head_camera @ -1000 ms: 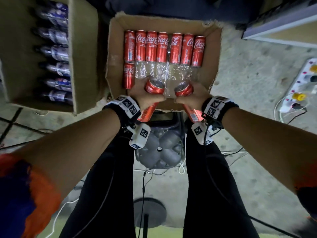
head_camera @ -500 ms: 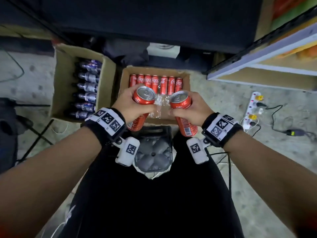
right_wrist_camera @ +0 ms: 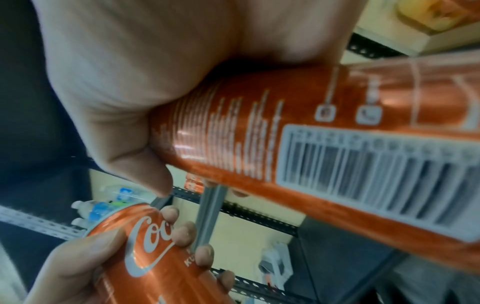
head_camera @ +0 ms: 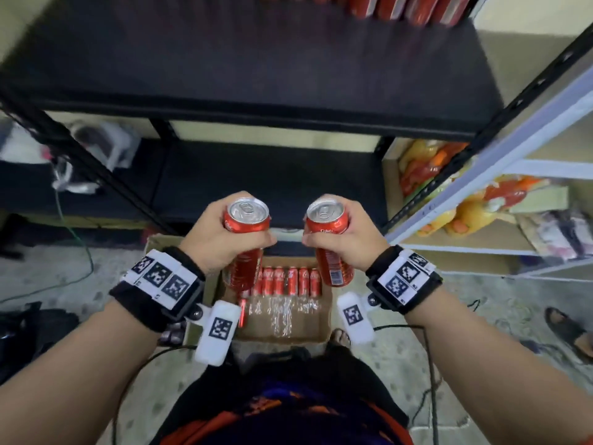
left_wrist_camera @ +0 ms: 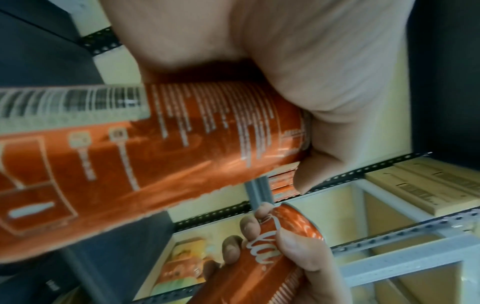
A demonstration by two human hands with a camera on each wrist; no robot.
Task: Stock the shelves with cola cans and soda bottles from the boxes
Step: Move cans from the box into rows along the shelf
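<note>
My left hand (head_camera: 224, 232) grips one red cola can (head_camera: 245, 220) upright, and my right hand (head_camera: 341, 232) grips a second red cola can (head_camera: 327, 220) beside it. Both cans are raised above the open cardboard box (head_camera: 316, 329) on the floor, which holds a row of several cola cans (head_camera: 287, 281) and loose plastic wrap. In the left wrist view my fingers wrap the can (left_wrist_camera: 155, 152), with the other held can (left_wrist_camera: 272, 257) below. The right wrist view shows the held can (right_wrist_camera: 311, 154) and the left hand's can (right_wrist_camera: 148, 253). A black shelf (head_camera: 256, 69) lies ahead, with red cans (head_camera: 407, 6) at its back.
A lower black shelf (head_camera: 272, 181) sits beneath the upper one. A white rack (head_camera: 500, 200) on the right holds yellow-orange packets (head_camera: 426, 168). Black uprights (head_camera: 96, 168) frame the shelves. Cables and a sandal (head_camera: 568, 329) lie on the concrete floor.
Both hands have lifted their cans out of the box and up toward the black shelf. My view has risen from the boxes on the floor to the shelving.
</note>
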